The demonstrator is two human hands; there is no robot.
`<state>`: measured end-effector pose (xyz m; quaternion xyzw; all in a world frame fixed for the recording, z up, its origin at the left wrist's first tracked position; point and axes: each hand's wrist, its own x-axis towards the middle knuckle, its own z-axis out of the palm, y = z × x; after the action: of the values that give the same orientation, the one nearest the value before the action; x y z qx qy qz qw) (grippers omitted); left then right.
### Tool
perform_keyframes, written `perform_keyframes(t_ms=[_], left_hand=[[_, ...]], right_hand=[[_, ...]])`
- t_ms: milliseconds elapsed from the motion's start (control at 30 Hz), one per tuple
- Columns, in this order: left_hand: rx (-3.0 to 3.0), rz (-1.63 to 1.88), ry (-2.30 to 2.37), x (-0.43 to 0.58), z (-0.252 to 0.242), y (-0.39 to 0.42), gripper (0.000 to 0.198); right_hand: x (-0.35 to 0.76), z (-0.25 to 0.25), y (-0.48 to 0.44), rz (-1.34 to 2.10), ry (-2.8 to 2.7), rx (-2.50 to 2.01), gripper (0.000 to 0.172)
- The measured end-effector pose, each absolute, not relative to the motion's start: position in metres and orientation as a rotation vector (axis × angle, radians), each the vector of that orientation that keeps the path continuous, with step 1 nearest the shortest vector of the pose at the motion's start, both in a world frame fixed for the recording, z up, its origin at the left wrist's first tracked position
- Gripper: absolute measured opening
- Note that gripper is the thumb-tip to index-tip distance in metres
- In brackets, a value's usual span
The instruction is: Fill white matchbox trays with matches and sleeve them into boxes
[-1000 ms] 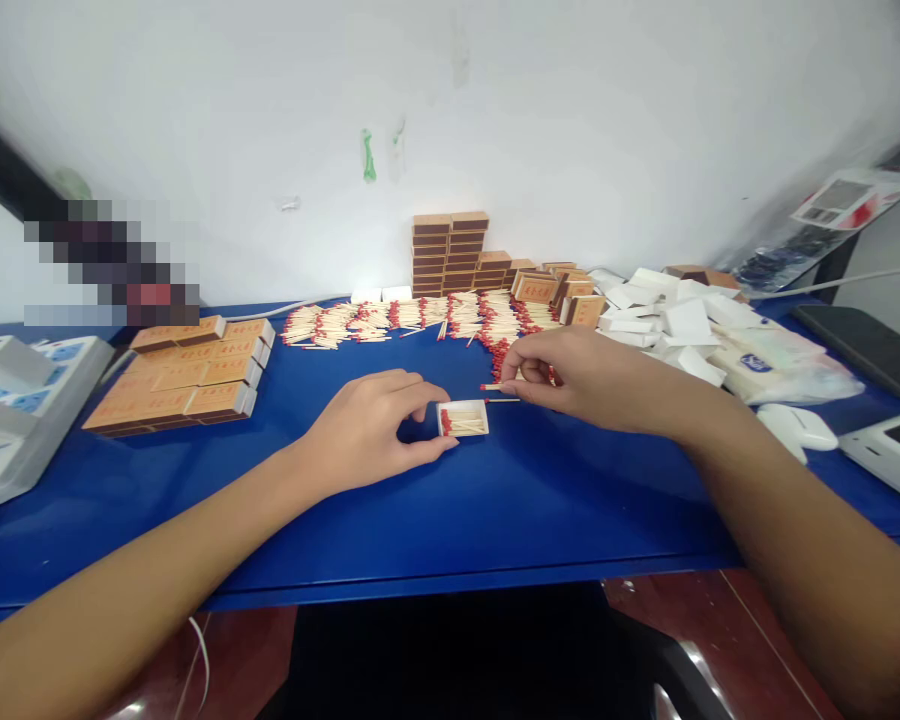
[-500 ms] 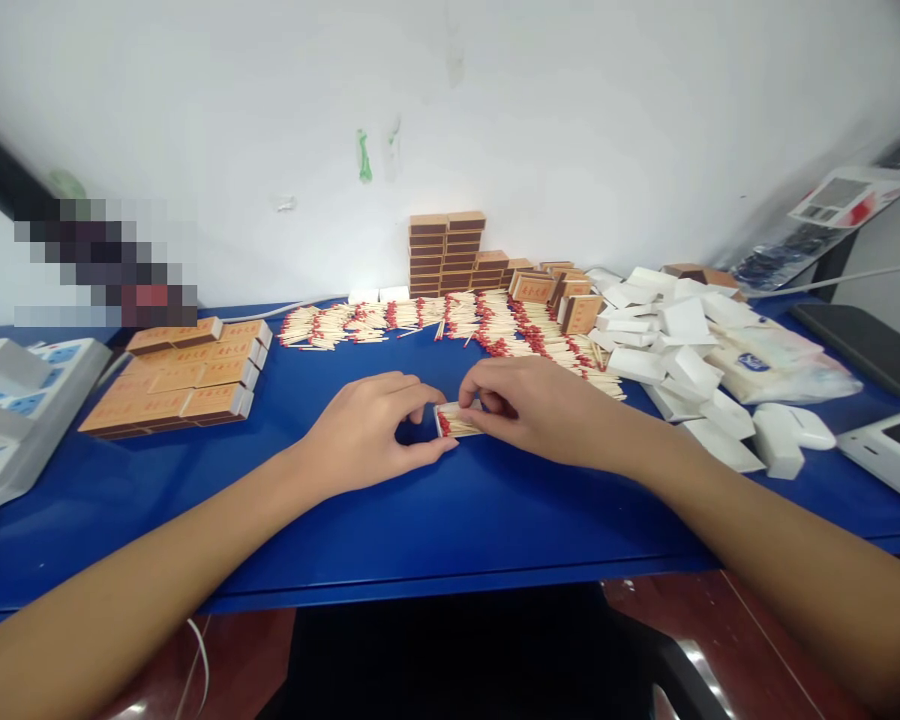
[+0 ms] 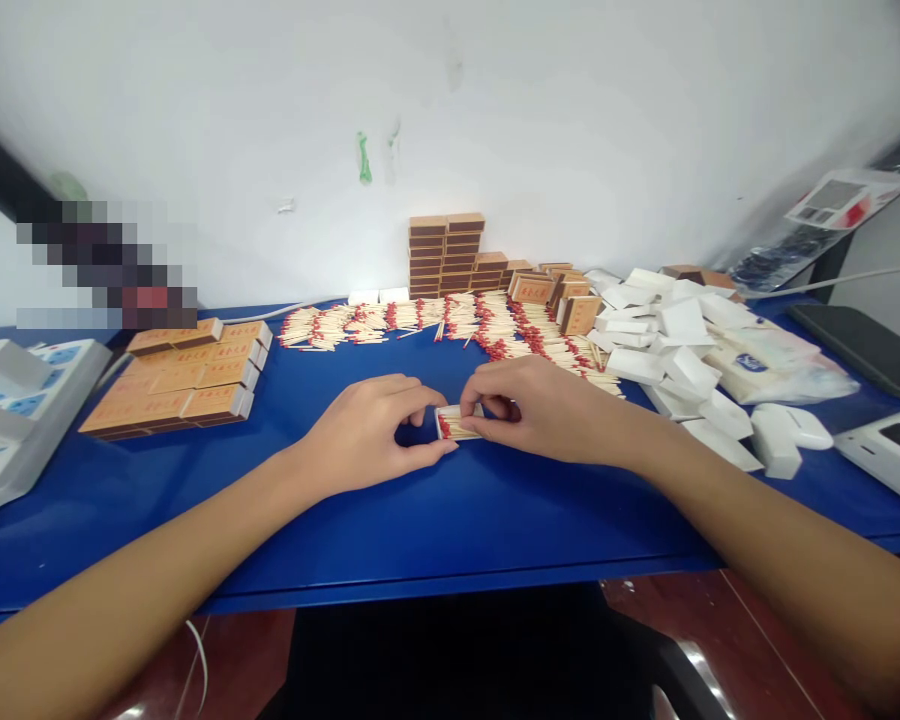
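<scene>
A small white matchbox tray (image 3: 440, 421) lies on the blue table between my hands. Matches (image 3: 457, 428) fill it, red heads toward the left end. My left hand (image 3: 379, 425) curves around that left end, thumb at the near corner and fingers at the far one, gripping the tray. Over the right part of the tray, my right hand (image 3: 529, 405) has thumb and fingers closed on the matches; its fingertips partly hide them. Behind the hands, loose matches (image 3: 495, 325) spread in a long curved row of bunches.
Filled-looking matchboxes (image 3: 172, 385) are stacked at left beside a power strip (image 3: 37, 420). More matchbox sleeves (image 3: 446, 255) stand piled against the wall. Right of the matches lie a heap of white trays (image 3: 667, 330), a plastic packet (image 3: 772, 365) and a white device (image 3: 892, 445).
My right hand's fingertips have shifted slightly over the tray, showing more of its far edge and matches. My left hand stays in place.
</scene>
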<state>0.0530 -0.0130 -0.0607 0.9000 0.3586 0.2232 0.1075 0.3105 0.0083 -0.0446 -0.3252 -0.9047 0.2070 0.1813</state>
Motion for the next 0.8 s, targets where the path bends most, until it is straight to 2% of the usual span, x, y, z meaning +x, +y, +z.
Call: perform_keyframes(t_ms=[200,500,800], left_hand=[[2.653,0.659,1.049,0.0527,-0.0617,-0.0122,0.027],[2.649,0.657,1.063,0.0532,-0.0613,-0.0131,0.029],[2.668,0.656,1.082,0.0527,-0.0621,-0.0140,0.031]], right_hand=[[0.3100,-0.0445,0.0060,0.682,-2.588,-0.880,0.012],[0.3187,-0.0393,0.0126,0.543,-2.587,-0.942,0.015],[0.3137,-0.0398,0.0089,0.605,-2.617,-0.960,0.025]])
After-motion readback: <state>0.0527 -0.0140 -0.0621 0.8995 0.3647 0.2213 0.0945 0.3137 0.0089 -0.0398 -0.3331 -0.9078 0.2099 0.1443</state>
